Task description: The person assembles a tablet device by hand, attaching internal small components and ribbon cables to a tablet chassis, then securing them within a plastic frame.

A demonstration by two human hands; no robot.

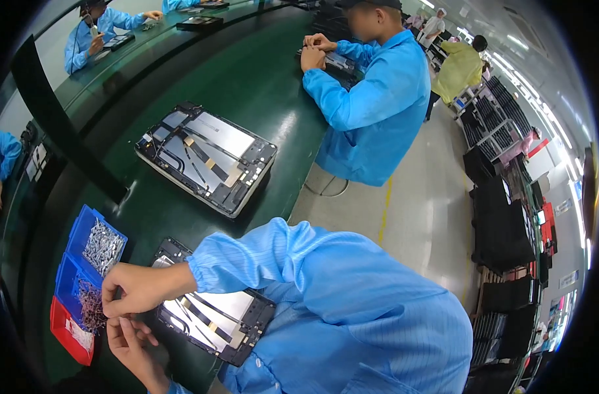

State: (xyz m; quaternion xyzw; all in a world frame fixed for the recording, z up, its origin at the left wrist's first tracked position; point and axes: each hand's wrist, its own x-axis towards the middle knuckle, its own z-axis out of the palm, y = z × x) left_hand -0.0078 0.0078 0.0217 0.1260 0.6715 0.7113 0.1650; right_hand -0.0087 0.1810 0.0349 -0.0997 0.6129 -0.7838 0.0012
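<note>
My right hand (138,289) is closed in a pinch at the edge of a blue bin (64,279) of tangled reddish-purple small parts (89,303). Just below it, my left hand (132,348) has its thumb and forefinger pressed together, the other fingers curled. Whatever sits between the fingertips is too small to make out. Under my right forearm lies an opened tablet-like device (211,322) with silver plates, black strips and a dark frame; my wrist and sleeve hide part of it.
Another blue bin (83,223) holds silvery small parts, and a red bin (62,335) holds white ones. Farther along the green table (247,85) rests a stack of similar opened devices (207,157). A co-worker in blue (378,98) works beyond it. A dark post (69,125) rises at the left.
</note>
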